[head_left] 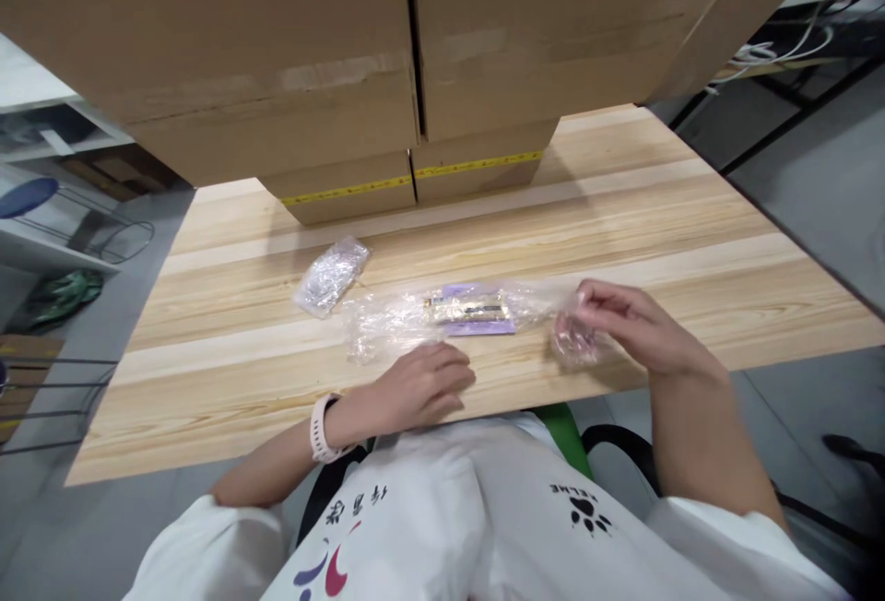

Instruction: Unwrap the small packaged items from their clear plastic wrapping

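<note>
A light, even pinch should serve best: the right hand (626,324) closes thumb and finger on one end of a long, crinkled, clear plastic wrapper (387,323); the left hand (418,389) curls loosely, its hold hidden. Between them, along the wrapper, lies a flat, rectangular purple-and-gold packet (477,309); brown cardboard boxes (263,57) stand beyond.

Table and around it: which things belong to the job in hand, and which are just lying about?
In the job:
Clear wrap, its end in the right hand
Purple packet, amid the wrap

Apparently just lying about:
Clear bundle, untouched
Boxes at the back
Blue stool on the floor
</note>
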The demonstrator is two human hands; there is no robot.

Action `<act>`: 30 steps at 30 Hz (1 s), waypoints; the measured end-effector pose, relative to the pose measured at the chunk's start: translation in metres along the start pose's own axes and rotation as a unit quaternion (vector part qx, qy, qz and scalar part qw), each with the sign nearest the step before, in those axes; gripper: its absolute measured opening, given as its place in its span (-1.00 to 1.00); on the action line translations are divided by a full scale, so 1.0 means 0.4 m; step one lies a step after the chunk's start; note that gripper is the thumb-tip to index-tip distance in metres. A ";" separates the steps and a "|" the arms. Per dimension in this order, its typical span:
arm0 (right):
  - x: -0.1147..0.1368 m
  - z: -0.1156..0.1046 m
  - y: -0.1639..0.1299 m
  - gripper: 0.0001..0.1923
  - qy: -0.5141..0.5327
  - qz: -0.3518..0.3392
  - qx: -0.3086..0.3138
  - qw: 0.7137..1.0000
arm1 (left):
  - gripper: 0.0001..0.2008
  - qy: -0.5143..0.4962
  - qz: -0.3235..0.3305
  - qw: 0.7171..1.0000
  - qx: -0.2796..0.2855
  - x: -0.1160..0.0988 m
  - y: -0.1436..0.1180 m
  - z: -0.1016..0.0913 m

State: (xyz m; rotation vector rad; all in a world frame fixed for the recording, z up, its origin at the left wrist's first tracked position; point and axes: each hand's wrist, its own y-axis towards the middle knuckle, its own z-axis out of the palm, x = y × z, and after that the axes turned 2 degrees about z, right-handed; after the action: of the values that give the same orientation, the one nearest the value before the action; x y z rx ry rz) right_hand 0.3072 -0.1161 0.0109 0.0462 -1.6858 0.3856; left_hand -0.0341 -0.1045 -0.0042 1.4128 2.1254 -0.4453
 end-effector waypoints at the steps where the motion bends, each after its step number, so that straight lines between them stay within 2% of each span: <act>1: 0.008 -0.005 0.028 -0.64 0.047 -0.020 -0.035 0.998 | -0.68 0.017 0.000 1.000 -0.017 0.011 0.009 -0.011; 4: 0.007 -0.006 0.124 -0.67 0.093 -0.094 -0.173 0.976 | -0.52 0.069 -0.042 0.993 -0.089 0.063 0.035 -0.048; 7: -0.015 0.017 0.193 -0.52 -0.052 -0.149 -0.278 0.948 | -0.41 0.109 -0.103 0.976 -0.160 0.126 0.059 -0.075; 10: -0.030 0.050 0.209 -0.56 -0.250 -0.181 -0.307 0.900 | -0.41 0.135 -0.116 0.965 -0.193 0.173 0.082 -0.084; 13: -0.034 0.059 0.199 -0.67 -0.358 -0.191 -0.344 0.847 | -0.44 0.157 -0.122 0.958 -0.208 0.198 0.098 -0.080; 17: -0.052 0.006 0.185 -0.62 -0.481 -0.177 -0.403 0.758 | -0.48 0.195 -0.154 0.941 -0.230 0.218 0.100 -0.079; 19: -0.067 -0.027 0.180 -0.57 -0.518 -0.162 -0.408 0.734 | -0.45 0.205 -0.178 0.936 -0.222 0.227 0.098 -0.080; 21: -0.082 -0.045 0.180 -0.56 -0.530 -0.169 -0.380 0.739 | -0.38 0.211 -0.204 0.933 -0.206 0.236 0.097 -0.081; 23: -0.094 -0.043 0.188 -0.58 -0.526 -0.199 -0.305 0.769 | -0.33 0.213 -0.227 0.930 -0.195 0.244 0.099 -0.081; 26: -0.109 -0.020 0.216 -0.58 -0.523 -0.213 -0.205 0.799 | -0.42 0.183 -0.247 0.929 -0.206 0.257 0.106 -0.082; 30: -0.123 -0.011 0.252 -0.54 -0.560 -0.157 -0.196 0.790 | -0.63 0.106 -0.223 0.938 -0.244 0.266 0.100 -0.101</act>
State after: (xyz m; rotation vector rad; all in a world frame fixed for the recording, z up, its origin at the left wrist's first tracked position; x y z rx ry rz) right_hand 0.2939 -0.0295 -0.0591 0.2928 -2.8475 -0.3631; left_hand -0.0396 0.0121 -0.0353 0.7221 2.5071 0.0891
